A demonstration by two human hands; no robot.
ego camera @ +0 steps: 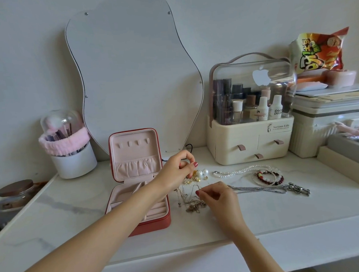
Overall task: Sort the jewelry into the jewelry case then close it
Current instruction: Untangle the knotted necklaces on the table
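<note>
Beside open jewelry case (136, 179), both hands pinch thin chains (193, 201).

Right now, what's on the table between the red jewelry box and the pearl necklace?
In the head view, between the box and the pearl necklace: tangled thin chains, gold and pearl earrings, and both hands, left, right.

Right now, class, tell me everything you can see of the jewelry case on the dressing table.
The coral-red square jewelry case lies open on the white marble-look tabletop, left of the loose jewelry. Its lid stands upright before the wavy mirror. The pale pink, velvet-looking lining shows four small hooks above a gathered pocket in the lid. The base has divided compartments and ring rolls, and no jewelry shows in the visible parts. The left forearm crosses above the base; contact cannot be told.
</note>
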